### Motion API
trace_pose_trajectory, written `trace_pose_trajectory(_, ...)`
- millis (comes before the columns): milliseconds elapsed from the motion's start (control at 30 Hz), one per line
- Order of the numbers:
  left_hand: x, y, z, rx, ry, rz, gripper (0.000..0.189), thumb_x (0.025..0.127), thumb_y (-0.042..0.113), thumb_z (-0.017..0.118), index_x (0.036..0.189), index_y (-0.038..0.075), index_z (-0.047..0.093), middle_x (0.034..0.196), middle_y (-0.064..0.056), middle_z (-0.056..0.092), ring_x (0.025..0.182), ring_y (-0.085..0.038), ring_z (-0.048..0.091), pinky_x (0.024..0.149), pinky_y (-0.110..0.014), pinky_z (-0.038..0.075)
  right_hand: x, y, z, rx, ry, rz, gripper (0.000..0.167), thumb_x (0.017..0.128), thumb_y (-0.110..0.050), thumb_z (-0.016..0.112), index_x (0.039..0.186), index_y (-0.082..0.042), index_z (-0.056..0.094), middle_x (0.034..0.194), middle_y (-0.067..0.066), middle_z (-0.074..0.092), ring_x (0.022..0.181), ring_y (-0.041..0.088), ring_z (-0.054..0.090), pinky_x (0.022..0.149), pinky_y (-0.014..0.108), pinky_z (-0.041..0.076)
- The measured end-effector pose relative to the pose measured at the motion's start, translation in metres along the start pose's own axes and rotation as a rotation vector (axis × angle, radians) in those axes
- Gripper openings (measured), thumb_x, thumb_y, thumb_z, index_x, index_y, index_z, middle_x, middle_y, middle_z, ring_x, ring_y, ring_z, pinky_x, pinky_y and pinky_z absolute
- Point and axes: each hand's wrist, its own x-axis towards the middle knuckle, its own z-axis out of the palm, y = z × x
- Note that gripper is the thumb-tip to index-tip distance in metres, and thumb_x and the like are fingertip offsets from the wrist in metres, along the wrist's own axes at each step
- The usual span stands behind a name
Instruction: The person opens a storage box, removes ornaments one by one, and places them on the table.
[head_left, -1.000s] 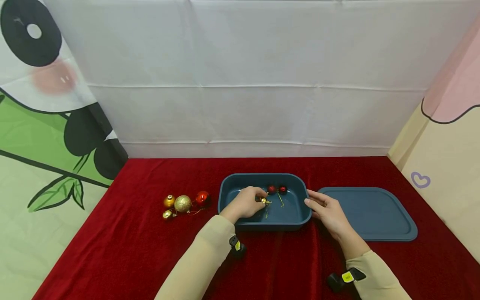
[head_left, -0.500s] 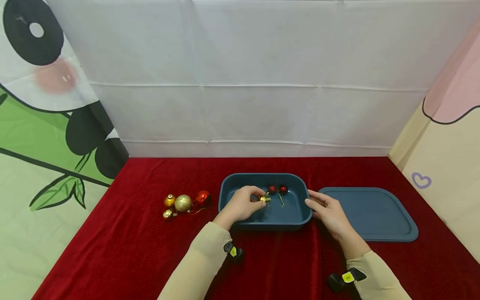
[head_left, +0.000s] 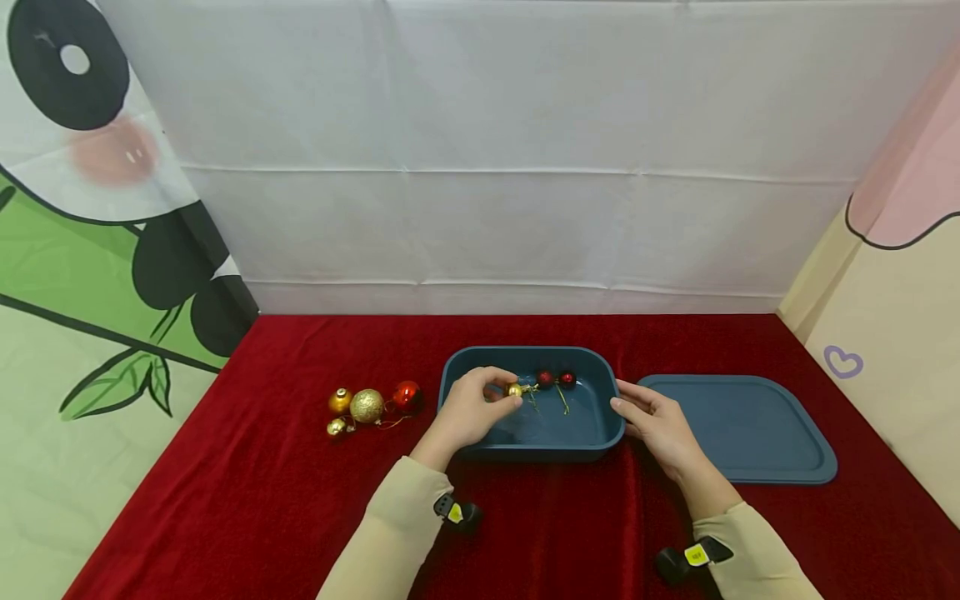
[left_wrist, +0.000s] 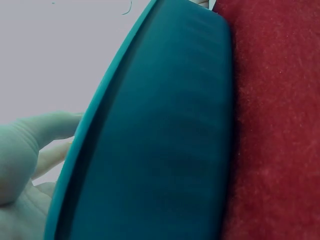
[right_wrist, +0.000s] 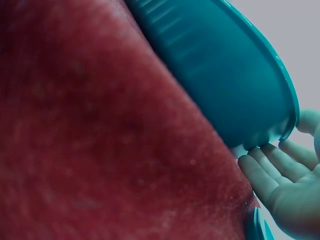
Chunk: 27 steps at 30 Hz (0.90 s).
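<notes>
The left grip (head_left: 472, 410) pinches a small gold bauble (head_left: 513, 389) between thumb and fingertips, within the walls of a blue rectangular box (head_left: 517, 454). The bauble's cord trails to the right of this grip; whether the bauble touches the box floor, I cannot tell, and in the left wrist view it is hidden behind the rim. Just beyond the left grip, to its right, two dark red baubles (head_left: 544, 378) lie inside the box.

Across the box, the right grip (head_left: 660, 429) holds the end wall, thumb on the rim and straight fingers against the outside, apparently to steady it. Right of that grip lies a flat blue lid (head_left: 750, 429), off the box.

To the left of the left grip, outside the box on the red-covered counter (head_left: 247, 508), four more sit close together: an orange-gold bauble (head_left: 340, 402), a glittery gold bauble (head_left: 367, 407), a smaller shiny gold bauble (head_left: 336, 428) and a bright red bauble (head_left: 407, 397).

By this layout, the work looks partway along: two inside, one in hand, four outside, the lid not on.
</notes>
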Motion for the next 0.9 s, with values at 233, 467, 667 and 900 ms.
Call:
trace_pose_trajectory(233, -0.008, -0.001, -0.004, -0.057, 0.098, 0.007, 0.034, 0.086, 0.024, 0.069, 0.118, 0.013, 0.064, 0.115, -0.005, 0.060, 0.091, -0.020, 0.059, 0.065, -0.027, 0.050, 0.000, 0.001, 0.001, 0.005, -0.001, 0.002, 0.059, 0.094, -0.027, 0.059, 0.143, -0.001, 0.038, 0.138, 0.026, 0.046, 0.097, 0.003, 0.064, 0.080, 0.022, 0.054)
trace_pose_trajectory(467, -0.013, -0.005, -0.004, -0.108, 0.182, 0.039, 0.033, 0.085, 0.022, 0.071, 0.116, 0.011, 0.065, 0.113, -0.005, 0.061, 0.090, -0.018, 0.061, 0.071, -0.028, 0.052, 0.001, 0.001, 0.002, 0.009, 0.002, 0.003, 0.059, 0.094, -0.027, 0.059, 0.143, -0.002, 0.038, 0.138, 0.027, 0.046, 0.096, 0.003, 0.064, 0.080, 0.022, 0.054)
trace_pose_trajectory(667, -0.014, -0.006, -0.007, -0.146, 0.208, 0.054, 0.032, 0.085, 0.021, 0.071, 0.115, 0.013, 0.066, 0.111, -0.006, 0.062, 0.092, -0.022, 0.062, 0.075, -0.031, 0.053, 0.001, 0.000, 0.002, 0.014, 0.000, 0.003, 0.059, 0.094, -0.027, 0.059, 0.143, -0.002, 0.038, 0.139, 0.026, 0.046, 0.097, 0.004, 0.064, 0.080, 0.022, 0.054)
trace_pose_trajectory(900, -0.014, -0.010, -0.012, -0.211, 0.258, 0.061, 0.032, 0.084, 0.018, 0.072, 0.115, 0.009, 0.066, 0.109, -0.009, 0.065, 0.093, -0.025, 0.062, 0.082, -0.036, 0.052, 0.001, 0.000, 0.001, 0.008, -0.001, 0.000, 0.059, 0.094, -0.028, 0.058, 0.143, -0.001, 0.038, 0.139, 0.025, 0.046, 0.098, 0.003, 0.064, 0.080, 0.021, 0.053)
